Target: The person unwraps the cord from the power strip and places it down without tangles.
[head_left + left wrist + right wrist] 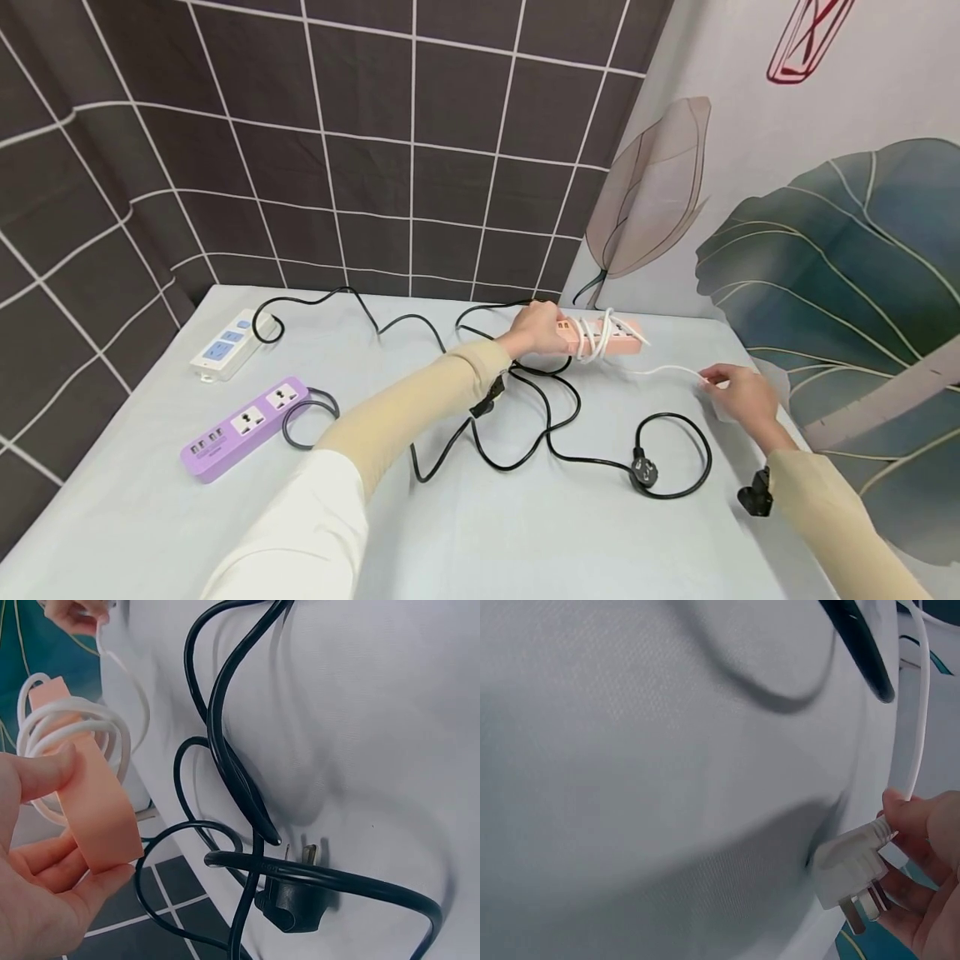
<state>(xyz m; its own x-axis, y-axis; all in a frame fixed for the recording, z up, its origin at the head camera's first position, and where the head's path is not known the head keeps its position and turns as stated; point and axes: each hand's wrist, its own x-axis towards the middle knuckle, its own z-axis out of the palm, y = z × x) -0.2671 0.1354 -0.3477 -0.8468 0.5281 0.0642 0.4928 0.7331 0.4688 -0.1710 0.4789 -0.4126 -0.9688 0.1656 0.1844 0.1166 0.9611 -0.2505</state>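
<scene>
My left hand (536, 327) grips the left end of a peach-pink power strip (626, 343) near the table's back edge, thumb on one side and fingers on the other. Several loops of white cord (670, 367) are wound round the strip's middle, and a free length runs right. At that length's end, my right hand (748, 400) pinches the cord by the neck of a white plug (849, 866). The plug's metal prongs show in the right wrist view; in the head view the hand mostly hides it.
A purple power strip (225, 450) with a dark grey cord lies at left on the pale table (525, 533). Behind it is a white power strip (243, 337) with blue sockets. A long black cord (592, 460) snakes across the middle to a black plug (643, 472). Dark gridded fabric (360, 175) hangs behind.
</scene>
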